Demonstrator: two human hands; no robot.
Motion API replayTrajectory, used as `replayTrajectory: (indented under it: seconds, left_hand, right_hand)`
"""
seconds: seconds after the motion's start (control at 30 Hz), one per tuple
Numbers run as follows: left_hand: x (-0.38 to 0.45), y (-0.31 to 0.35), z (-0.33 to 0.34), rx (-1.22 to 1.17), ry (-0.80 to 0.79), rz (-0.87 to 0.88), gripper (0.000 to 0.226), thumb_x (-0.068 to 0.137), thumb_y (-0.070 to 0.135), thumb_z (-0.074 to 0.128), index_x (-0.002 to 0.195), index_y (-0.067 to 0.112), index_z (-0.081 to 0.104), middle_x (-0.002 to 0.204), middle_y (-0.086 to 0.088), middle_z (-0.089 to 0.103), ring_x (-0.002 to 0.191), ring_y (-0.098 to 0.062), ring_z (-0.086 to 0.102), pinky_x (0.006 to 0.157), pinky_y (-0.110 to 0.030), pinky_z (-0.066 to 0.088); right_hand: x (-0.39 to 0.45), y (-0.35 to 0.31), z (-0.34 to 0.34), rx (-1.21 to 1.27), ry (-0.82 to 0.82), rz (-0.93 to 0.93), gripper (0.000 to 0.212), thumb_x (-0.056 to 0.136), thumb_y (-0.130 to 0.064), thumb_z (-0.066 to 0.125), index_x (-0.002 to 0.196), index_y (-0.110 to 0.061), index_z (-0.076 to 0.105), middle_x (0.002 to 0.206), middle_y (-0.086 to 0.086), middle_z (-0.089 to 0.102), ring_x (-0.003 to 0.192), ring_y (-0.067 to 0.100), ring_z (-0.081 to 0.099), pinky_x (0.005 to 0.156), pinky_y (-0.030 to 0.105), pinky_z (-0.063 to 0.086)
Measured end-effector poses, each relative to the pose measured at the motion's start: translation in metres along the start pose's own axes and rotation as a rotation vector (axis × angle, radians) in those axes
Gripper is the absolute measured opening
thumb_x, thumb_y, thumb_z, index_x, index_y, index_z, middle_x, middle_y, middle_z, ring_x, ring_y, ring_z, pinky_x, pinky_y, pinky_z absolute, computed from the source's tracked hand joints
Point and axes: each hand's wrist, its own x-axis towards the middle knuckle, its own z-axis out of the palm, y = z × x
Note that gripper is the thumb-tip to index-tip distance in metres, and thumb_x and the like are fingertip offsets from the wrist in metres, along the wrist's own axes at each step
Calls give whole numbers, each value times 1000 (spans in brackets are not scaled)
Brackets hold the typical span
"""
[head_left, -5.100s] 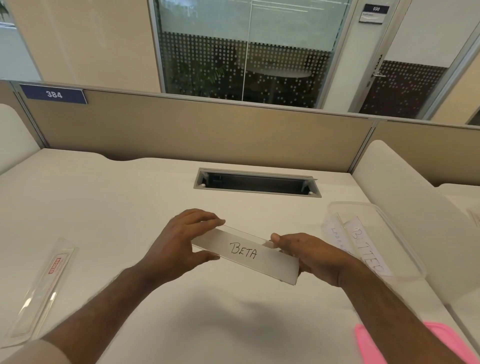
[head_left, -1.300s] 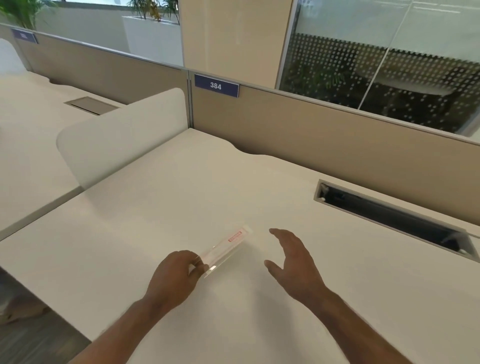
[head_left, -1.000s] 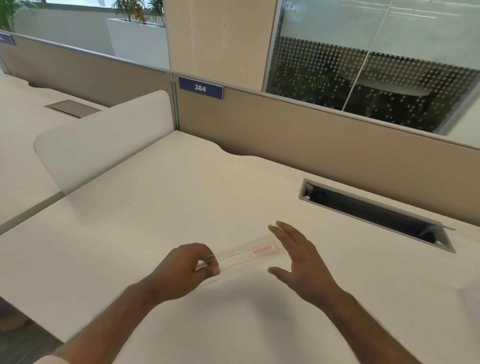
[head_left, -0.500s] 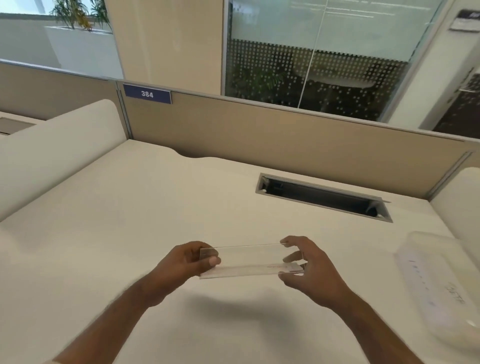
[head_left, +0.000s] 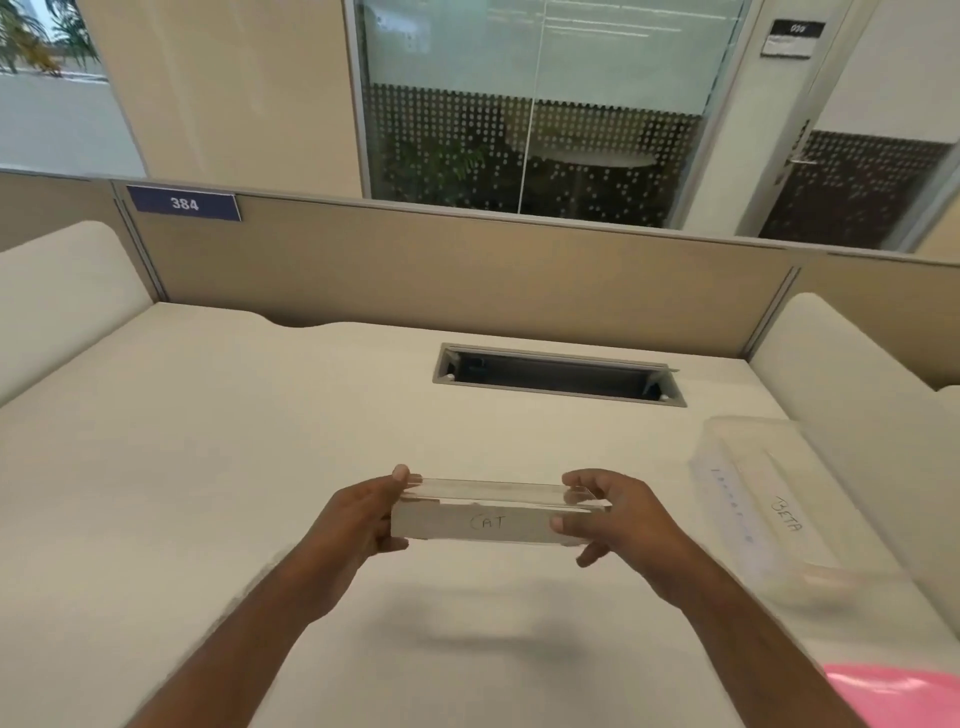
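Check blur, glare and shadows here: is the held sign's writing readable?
Head view: the clear sign holder reads "CAT", slightly soft, with glare along its top edge; its soft shadow falls on the desk beneath; the plastic box and pink lid at right are blurred.

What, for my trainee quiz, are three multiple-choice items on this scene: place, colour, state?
1. Where is the clear tub with the BETA card? A) far left B) right of the right hand C) held aloft
2. What colour is the flat item at the near right edge? A) pink B) blue C) green
3. How is the CAT sign holder held? A) lying untouched B) by one hand C) by both hands, lifted
1 B, it rests on the desk; 2 A, pink; 3 C, left hand and right hand grip its ends above its shadow.
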Motion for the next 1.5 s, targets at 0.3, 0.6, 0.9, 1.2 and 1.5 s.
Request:
replayTrajectory:
  seconds: [0.3, 0.6, 0.9, 1.2, 1.5]
  left_hand:
    - [-3, 1, 25, -69, 34, -104, 72, 74, 64, 62, 113, 4, 69, 96, -13, 73, 77, -26, 70, 68, -34, 49]
    - [-6, 2, 44, -107, 99, -152, 64, 88, 61, 52, 116, 5, 66, 96, -14, 71, 72, -26, 67, 64, -32, 47]
    - [-14, 6, 49, 130, 99, 87, 47, 83, 67, 58, 116, 34, 63, 122, 6, 65, 110, -19, 62, 79, -28, 51]
    - [-20, 6, 46, 738, 98, 736, 81, 59, 48, 86, 133, 37, 53, 124, 21, 59, 123, -8, 49, 102, -32, 41]
    - [-14, 14, 43, 810, 140, 783, 66, 50, 37, 96, 111, 36, 69, 110, 27, 62, 111, 1, 51, 95, -38, 46]
  right_hand:
    - [-8, 6, -21, 215, 39, 48, 59, 59, -22, 90, 113, -18, 66, 105, 18, 65, 67, 23, 57, 47, 30, 46]
    - [-18, 3, -28, 306, 27, 68, 47, 52, -26, 88, 91, -3, 75, 75, 4, 71, 52, 11, 59, 41, 26, 39]
    - [-20, 2, -36, 371, 8, 118, 53, 52, -29, 87, 94, 2, 76, 88, 14, 69, 56, 19, 60, 38, 25, 37]
    - [-24, -5, -39, 439, 7, 121, 34, 57, -25, 84, 84, -4, 80, 84, 10, 75, 58, 23, 66, 36, 23, 39]
    - [-33, -7, -42, 328, -19, 107, 51, 60, -36, 84, 100, -5, 75, 96, 14, 75, 70, 33, 70, 48, 30, 51]
